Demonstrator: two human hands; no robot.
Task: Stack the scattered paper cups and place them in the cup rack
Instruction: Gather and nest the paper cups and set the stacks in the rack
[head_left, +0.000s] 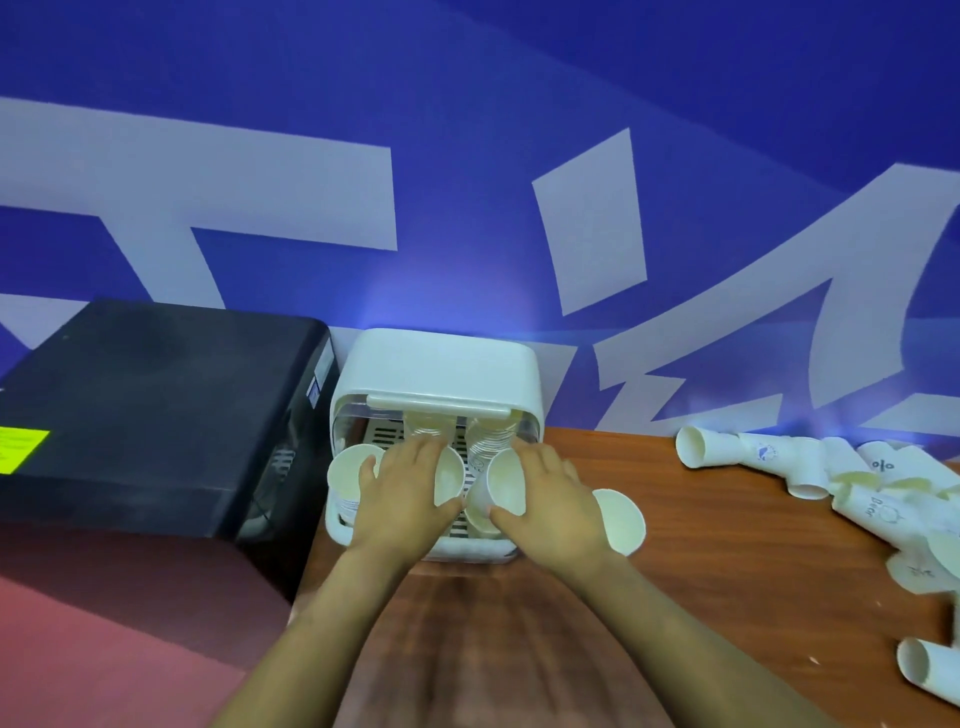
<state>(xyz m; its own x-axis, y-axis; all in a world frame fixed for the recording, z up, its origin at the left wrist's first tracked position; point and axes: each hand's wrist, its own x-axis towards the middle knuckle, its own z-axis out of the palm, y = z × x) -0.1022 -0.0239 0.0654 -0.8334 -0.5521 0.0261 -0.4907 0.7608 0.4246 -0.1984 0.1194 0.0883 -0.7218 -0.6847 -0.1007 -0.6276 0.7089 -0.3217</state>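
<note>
wall (519, 78), blue with pale shapes, is filling the upper view. below it a wooden table (727, 545) is running across, and a black box (156, 405) is sitting at the left, just beside the rack (441, 364).

rack is standing white against the wall, its lid raised, its slotted floor showing between cup stacks lying inside with their mouths facing the camera.

both forearms are reaching forward from the bottom edge, side by side and apart, palms down, over the rack's front.

left hand (402, 499) is lying across the stacks, fingers fairly straight and spread, pointing into the rack; it is resting on a stack (449, 475) just right of its palm, while another, the left stack (345, 480), is sitting just beside its thumb side at the rack's left wall. whether the fingers are curling round anything, i cannot tell.

right hand (550, 493) is lying over the rack's right front, thumb hooked under the rim of a middle stack (506, 486) and fingers lying over it, seemingly gripping it.

one cup (621, 522) is lying just right of the right hand, at the rack's right corner, touching the wrist side.

loose cups (810, 462) are lying scattered at the table's right, well apart from both hands, and another cup (922, 675) is lying near the lower right edge.
</note>
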